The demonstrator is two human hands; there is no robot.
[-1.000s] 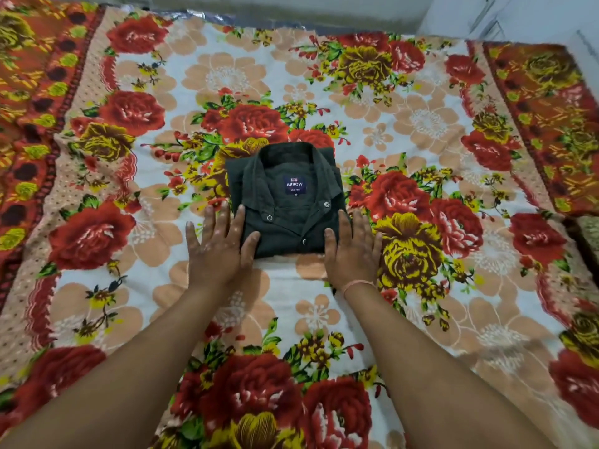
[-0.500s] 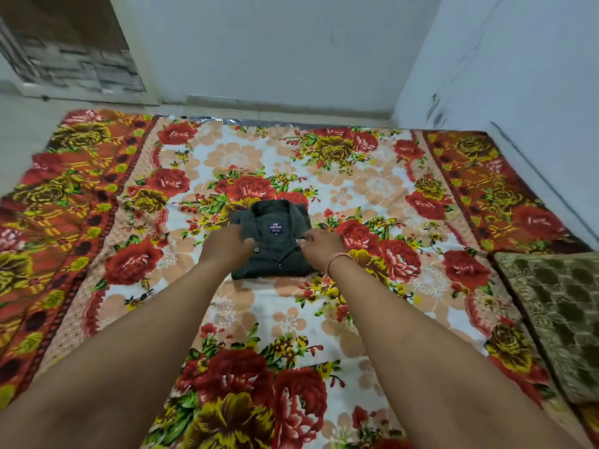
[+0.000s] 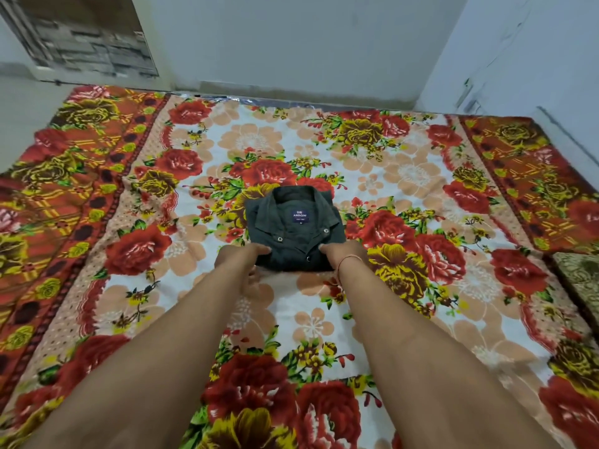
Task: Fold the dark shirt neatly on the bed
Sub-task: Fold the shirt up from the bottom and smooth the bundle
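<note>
The dark shirt (image 3: 293, 233) lies folded into a small square on the flowery bed sheet (image 3: 405, 176), right between the two hands. The left hand (image 3: 241, 257) holds its near left corner. The right hand (image 3: 340, 254) holds its near right corner.

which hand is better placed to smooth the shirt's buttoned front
Right, narrowly. The right hand sits at the shirt's near right corner with its fingertips almost at the button placket. The left hand grips the near left corner, further from the buttons. Both touch the shirt, so the difference is small.
</note>
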